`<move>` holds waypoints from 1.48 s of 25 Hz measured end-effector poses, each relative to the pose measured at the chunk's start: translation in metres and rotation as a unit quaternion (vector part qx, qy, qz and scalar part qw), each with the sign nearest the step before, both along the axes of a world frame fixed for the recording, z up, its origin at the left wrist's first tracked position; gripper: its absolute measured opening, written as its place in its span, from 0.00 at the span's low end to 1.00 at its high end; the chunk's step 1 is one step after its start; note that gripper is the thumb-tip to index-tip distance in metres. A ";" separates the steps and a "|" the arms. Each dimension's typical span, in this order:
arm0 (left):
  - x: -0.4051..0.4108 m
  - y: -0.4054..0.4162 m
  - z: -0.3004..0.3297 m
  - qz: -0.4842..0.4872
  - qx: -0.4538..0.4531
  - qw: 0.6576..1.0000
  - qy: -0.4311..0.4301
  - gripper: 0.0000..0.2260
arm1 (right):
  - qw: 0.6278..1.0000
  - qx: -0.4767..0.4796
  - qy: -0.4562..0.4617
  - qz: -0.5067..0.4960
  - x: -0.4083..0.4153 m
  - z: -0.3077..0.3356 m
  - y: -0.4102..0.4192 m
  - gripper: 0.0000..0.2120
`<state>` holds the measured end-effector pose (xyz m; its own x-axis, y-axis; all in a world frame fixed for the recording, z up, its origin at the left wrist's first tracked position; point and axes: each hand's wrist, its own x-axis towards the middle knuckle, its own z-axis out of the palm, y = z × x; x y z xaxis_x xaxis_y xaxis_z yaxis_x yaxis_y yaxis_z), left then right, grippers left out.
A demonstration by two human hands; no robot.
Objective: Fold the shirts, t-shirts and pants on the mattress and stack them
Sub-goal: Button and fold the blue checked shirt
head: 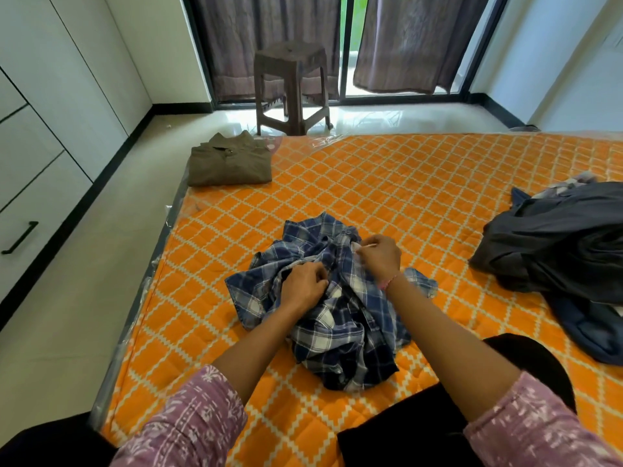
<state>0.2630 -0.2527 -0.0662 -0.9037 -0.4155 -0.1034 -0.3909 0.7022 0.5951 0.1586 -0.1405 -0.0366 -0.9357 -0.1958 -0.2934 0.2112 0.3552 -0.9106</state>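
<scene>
both hands bunch a crumpled blue plaid shirt mid-mattress: left hand curled into the cloth, right hand pinching an edge. its collar and sleeves are lost in folds. dark clothes pile cut off at right; folded olive shirt at far left corner.

1. One view only, from a wide-angle camera worn on the person's head.
2. It faces forward and down across the mattress toward the curtained window.
3. Near: forearms fill the lower frame; straight edges bow at the sides.
</scene>
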 end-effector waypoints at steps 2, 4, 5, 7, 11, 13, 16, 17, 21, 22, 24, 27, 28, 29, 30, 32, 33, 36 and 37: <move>-0.008 0.003 -0.005 0.005 -0.050 0.998 0.032 0.06 | 0.973 0.111 0.186 0.076 0.025 -0.022 0.010 0.04; -0.016 0.005 -0.009 0.007 -0.106 0.994 0.037 0.06 | 0.923 0.197 0.272 0.189 0.046 -0.041 0.015 0.03; -0.021 0.005 -0.011 0.011 -0.121 0.992 0.030 0.05 | 0.903 0.245 0.286 0.204 0.048 -0.051 0.016 0.04; -0.030 0.004 -0.016 0.008 -0.132 0.991 0.011 0.05 | 0.906 0.293 0.268 0.146 0.034 -0.060 0.018 0.06; -0.052 0.004 -0.016 0.000 -0.137 0.989 -0.050 0.04 | 0.925 0.287 0.191 0.158 0.003 -0.065 0.024 0.09; -0.058 0.005 -0.019 -0.013 -0.148 0.985 -0.088 0.04 | 0.928 0.279 0.188 0.162 0.002 -0.070 0.026 0.08; -0.058 0.005 -0.024 -0.006 -0.155 0.981 -0.116 0.04 | 0.913 0.316 0.214 0.144 0.008 -0.078 0.019 0.14; -0.057 0.004 -0.026 0.004 -0.150 0.981 -0.119 0.03 | 0.904 0.340 0.218 0.136 0.009 -0.080 0.014 0.17; -0.058 0.002 -0.026 0.040 -0.116 0.988 -0.096 0.05 | 0.889 0.404 0.178 0.123 0.004 -0.077 -0.009 0.23; -0.057 0.002 -0.026 0.047 -0.097 0.991 -0.084 0.05 | 0.891 0.407 0.163 0.119 0.002 -0.075 -0.011 0.19; -0.056 0.003 -0.026 0.053 -0.063 0.994 -0.067 0.05 | 0.895 0.408 0.139 0.112 0.001 -0.071 -0.013 0.13; -0.054 0.003 -0.025 0.060 0.008 0.998 -0.032 0.03 | 0.909 0.368 0.160 0.113 0.004 -0.063 -0.010 0.08; -0.054 0.002 -0.023 0.077 0.062 0.995 -0.011 0.03 | 0.925 0.318 0.177 0.109 0.006 -0.061 -0.007 0.07; -0.051 0.003 -0.020 0.100 0.126 0.987 0.005 0.04 | 0.941 0.261 0.191 0.096 0.009 -0.059 -0.002 0.07; -0.048 0.004 -0.014 0.120 0.191 0.974 0.019 0.05 | 0.954 0.210 0.199 0.072 0.012 -0.053 0.003 0.05; -0.037 0.008 -0.001 0.136 0.293 0.945 0.047 0.05 | 0.968 0.149 0.198 0.038 0.021 -0.039 0.013 0.03; -0.033 0.011 0.005 0.135 0.322 0.935 0.060 0.06 | 0.971 0.136 0.191 0.034 0.024 -0.032 0.016 0.08; -0.017 0.019 0.020 0.133 0.361 0.919 0.086 0.07 | 0.984 0.084 0.152 0.037 0.040 -0.018 0.020 0.14; -0.014 0.021 0.022 0.134 0.368 0.915 0.092 0.07 | 0.988 0.061 0.138 0.035 0.043 -0.016 0.021 0.14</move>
<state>0.2494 -0.2315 -0.0437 -0.8094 -0.5044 -0.3007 -0.3358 -0.0225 0.9416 0.2020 -0.1195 -0.0523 -0.9686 -0.2424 -0.0547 -0.0684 0.4716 -0.8792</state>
